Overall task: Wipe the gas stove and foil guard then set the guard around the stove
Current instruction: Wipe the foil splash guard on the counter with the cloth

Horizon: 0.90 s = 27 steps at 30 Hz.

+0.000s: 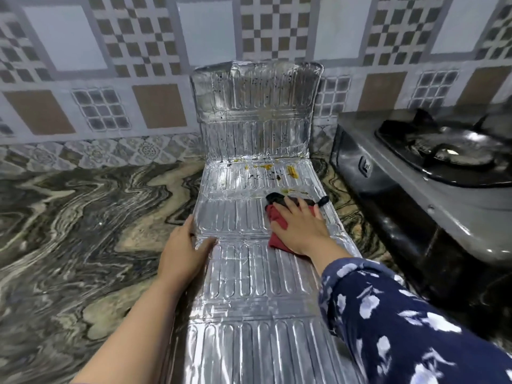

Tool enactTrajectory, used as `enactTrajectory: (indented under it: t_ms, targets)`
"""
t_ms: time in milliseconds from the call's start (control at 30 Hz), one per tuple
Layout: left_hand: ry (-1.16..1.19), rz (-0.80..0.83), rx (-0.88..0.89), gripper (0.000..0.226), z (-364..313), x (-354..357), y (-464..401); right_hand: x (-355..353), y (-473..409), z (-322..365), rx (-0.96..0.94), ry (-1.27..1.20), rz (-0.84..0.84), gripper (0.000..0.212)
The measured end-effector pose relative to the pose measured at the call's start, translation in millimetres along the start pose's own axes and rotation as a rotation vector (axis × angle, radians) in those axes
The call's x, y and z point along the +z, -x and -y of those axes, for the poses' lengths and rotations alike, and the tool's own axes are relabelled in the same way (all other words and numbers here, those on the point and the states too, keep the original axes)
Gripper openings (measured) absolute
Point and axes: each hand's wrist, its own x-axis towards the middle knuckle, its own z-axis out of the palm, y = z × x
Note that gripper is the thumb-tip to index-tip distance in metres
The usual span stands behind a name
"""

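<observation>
Foil everywhere, and we're mid-wipe! Our right hand (300, 228) lies flat, fingers straight, pressing one red-and-black cloth (277, 217) onto the foil guard (249, 273). That guard stretches along the marble counter (83, 203), with its far panel propped upright against the tiled wall (138, 79). Our left hand (182, 253) is over at the guard's left edge, across the panel from the cloth, thumb on top and fingers on the counter, pinning the sheet so it can't slide.

Just beyond the cloth's fingertips sit the yellow stains (288, 170), clustered near the fold. That's our target, we'd judge. Doing it well means keeping the palm broad and the pressure even, running with the embossed ribs rather than across them, since thin foil probably creases easily. The bracing hand should move up level with the cloth as it advances.

Count check: one guard, several panels showing, one cloth, two hands, and one gas stove (432, 173) well off to the right of the wiping hand, not yet surrounded.
</observation>
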Motion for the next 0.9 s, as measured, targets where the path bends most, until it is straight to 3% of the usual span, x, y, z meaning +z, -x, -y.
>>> enactTrajectory:
  t_ms: [133,433,633,733,900]
  targets:
    - [0.021,0.049,-0.059,0.088,-0.1,-8.5,1.6,-1.4,15.6,0.4,0.023,-0.016,0.008,0.062]
    - [0.033,0.120,-0.018,0.087,-0.9,-19.3,18.0,5.0,58.3,8.3,0.040,-0.016,0.001,0.058]
    - [-0.008,0.142,-0.028,0.095,1.7,-23.2,19.3,6.0,44.5,37.7,-0.169,-0.033,0.018,0.056]
    - [0.003,0.150,-0.022,0.087,4.2,-21.7,16.1,4.5,11.0,53.6,-0.240,-0.050,0.049,0.057]
    - [-0.005,0.148,-0.021,0.089,9.8,-18.6,11.9,-4.4,-40.2,19.8,-0.061,-0.033,0.002,0.061]
